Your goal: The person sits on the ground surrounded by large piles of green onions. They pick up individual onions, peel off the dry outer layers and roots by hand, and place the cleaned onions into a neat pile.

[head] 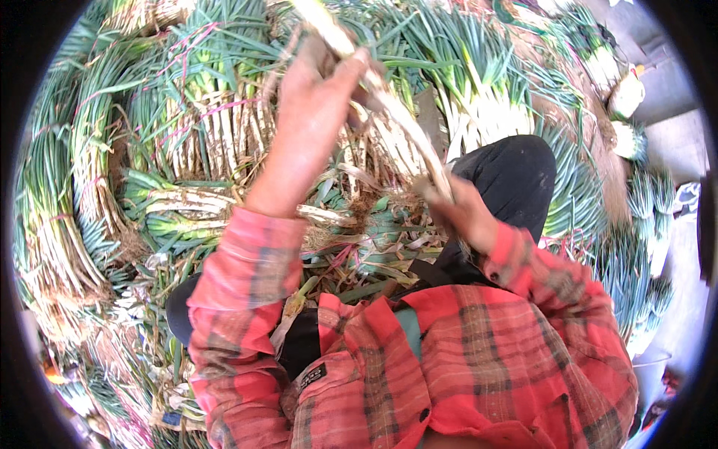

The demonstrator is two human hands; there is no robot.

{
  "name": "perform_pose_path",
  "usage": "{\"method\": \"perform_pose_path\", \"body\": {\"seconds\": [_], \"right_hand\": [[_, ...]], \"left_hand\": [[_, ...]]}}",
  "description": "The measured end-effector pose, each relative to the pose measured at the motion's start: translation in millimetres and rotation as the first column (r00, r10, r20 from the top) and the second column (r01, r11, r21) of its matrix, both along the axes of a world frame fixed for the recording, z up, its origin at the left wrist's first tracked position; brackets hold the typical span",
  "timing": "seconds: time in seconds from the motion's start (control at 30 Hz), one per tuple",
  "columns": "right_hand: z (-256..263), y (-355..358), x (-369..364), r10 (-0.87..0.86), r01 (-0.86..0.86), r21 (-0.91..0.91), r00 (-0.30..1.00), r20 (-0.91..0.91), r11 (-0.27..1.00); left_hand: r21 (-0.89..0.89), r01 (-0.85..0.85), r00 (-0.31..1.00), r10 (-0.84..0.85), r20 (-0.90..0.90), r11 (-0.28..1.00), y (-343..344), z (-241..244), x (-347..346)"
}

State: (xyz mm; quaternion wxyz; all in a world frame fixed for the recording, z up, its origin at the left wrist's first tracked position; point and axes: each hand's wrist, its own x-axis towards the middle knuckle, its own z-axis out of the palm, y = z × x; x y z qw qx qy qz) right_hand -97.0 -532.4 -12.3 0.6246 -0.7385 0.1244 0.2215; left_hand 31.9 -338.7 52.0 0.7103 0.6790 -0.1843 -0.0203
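A long green onion stalk (pixel 408 120) runs slantwise between my two hands, its pale shaft towards the top. My left hand (pixel 325 76) grips its upper part, thumb laid along it. Lower down on the right, my right hand (pixel 457 207) is closed around the root end, somewhat blurred. Behind the stalk stand bunches of green onions with dirty roots (pixel 376 140). Beneath my hands lie loose trimmed leaves and root scraps (pixel 376 241). A few onion stalks (pixel 190 202) lie sideways left of my left forearm.
Tied bundles of green onions (pixel 56 224) fill the left side, some with pink string. Cleaned white-stemmed onions (pixel 488 112) stand beyond my bent knee (pixel 505 174). More bundles (pixel 622 275) line the right edge, beside a pale floor (pixel 684 252).
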Motion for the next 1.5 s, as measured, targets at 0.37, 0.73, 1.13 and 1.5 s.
{"method": "perform_pose_path", "body": {"seconds": [0.37, 0.73, 1.13, 1.5], "right_hand": [[-253.7, -56.0, 117.3, 0.242, -0.084, -0.812, 0.968, 0.072, 0.577], [-242.8, -35.1, 143.4, 0.091, 0.099, -0.914, 0.985, 0.146, 0.394], [-181.7, 83.6, 192.7, 0.442, -0.049, -0.784, 0.847, 0.296, 0.619], [-348.5, 191.0, 131.4, 0.723, -0.698, -0.464, 0.672, -0.161, 0.545]], "left_hand": [[0.349, 0.120, 0.882, 0.062, -0.467, 0.930, 91.0, -61.2, -16.5], [0.447, 0.134, 0.909, 0.070, -0.411, 0.884, 114.0, -69.9, -25.9], [0.237, -0.587, 0.749, 0.631, -0.204, 0.774, 229.7, -40.8, -8.6], [0.236, -0.570, 0.743, 0.617, -0.259, 0.787, 240.2, -45.8, -12.4]]}}
